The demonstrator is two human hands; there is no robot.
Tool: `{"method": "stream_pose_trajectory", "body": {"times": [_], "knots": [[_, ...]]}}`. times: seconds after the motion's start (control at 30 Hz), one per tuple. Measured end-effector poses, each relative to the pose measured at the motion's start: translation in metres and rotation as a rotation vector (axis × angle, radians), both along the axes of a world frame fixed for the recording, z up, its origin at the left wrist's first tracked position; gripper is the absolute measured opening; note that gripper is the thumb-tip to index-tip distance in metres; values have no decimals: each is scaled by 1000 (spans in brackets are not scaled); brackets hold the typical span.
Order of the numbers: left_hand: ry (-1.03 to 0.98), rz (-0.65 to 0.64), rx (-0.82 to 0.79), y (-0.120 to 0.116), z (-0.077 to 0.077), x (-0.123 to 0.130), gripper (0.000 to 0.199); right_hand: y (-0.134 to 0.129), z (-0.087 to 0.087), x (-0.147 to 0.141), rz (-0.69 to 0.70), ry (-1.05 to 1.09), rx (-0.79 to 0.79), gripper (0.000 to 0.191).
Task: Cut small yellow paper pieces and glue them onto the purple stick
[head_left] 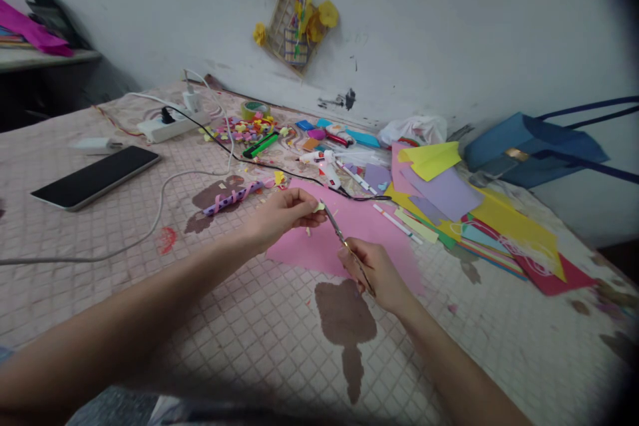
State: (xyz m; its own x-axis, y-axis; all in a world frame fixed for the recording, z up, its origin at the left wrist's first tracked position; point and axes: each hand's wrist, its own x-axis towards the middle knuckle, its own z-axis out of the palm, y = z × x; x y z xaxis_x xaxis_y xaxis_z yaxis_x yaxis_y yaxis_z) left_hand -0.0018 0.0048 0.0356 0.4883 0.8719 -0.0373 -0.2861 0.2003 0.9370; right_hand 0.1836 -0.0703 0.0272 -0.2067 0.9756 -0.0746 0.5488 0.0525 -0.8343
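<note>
Above a pink sheet [319, 249], my left hand [284, 214] pinches a small pale yellow paper piece [320, 207] between thumb and fingers. My right hand [373, 269] is wrapped round the handles of a pair of scissors [335, 224]. Their blades point up and left and meet the edge of the yellow piece. Whether the blades are parted cannot be made out. To the left of my left hand lies a purple patterned roll [232, 199] wound with a pink strip. A white glue gun [327, 168] rests just beyond the pink sheet.
Several coloured sheets [446, 190] and a blue bag [529, 146] are on the right. Small paper flowers [244, 130], a green cutter [261, 145] and a tape roll [255, 110] lie at the back. A phone [97, 176], power strip [172, 123] and cables [162, 203] occupy the left.
</note>
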Motion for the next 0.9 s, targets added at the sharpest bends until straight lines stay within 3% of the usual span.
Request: {"method": "stream_pose_trajectory", "body": {"times": [0.27,0.43,0.9], "knots": [[68,-59,92,4,3,-5,15,0,0,4,23,24,-20,39],[87,-71,91,7,1,-7,15,1,-5,7,27,113,-113,38],[100,-100,75,10,0,-10,16,1,1,9,79,132,-117,40]]}}
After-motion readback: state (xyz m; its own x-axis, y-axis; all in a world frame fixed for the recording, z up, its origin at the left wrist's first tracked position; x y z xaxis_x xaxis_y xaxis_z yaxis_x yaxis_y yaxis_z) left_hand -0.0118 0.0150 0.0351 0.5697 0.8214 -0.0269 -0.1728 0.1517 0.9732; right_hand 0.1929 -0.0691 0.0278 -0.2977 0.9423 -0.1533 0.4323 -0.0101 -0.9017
